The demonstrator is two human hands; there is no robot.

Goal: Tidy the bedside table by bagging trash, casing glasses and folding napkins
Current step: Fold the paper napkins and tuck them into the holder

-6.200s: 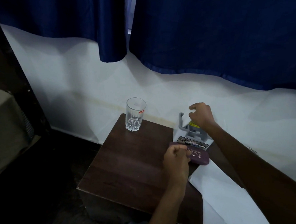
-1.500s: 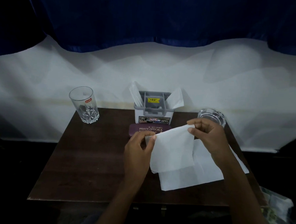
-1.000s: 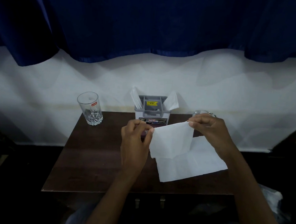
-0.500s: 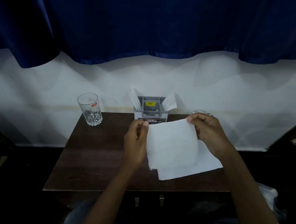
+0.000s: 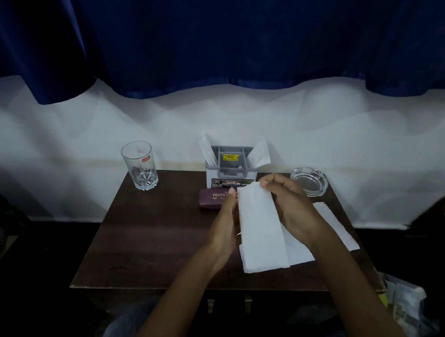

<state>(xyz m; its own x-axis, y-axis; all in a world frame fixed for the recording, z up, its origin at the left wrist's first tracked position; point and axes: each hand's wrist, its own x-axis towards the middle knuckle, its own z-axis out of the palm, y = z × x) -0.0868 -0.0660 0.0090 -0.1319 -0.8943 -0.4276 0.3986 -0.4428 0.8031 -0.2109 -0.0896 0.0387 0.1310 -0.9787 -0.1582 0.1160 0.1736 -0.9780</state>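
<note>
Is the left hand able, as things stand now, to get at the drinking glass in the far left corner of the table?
Probably yes, once it lets go: the left hand pinches the napkin. Between it and the glass lies only bare table; nothing stands in the way.

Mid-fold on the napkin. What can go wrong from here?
The left hand and right hand hold the napkin; its lower edges look uneven, so the fold may set crooked. The second napkin lies under the right forearm at the edge of the table; a sweep might drag it off.
</note>
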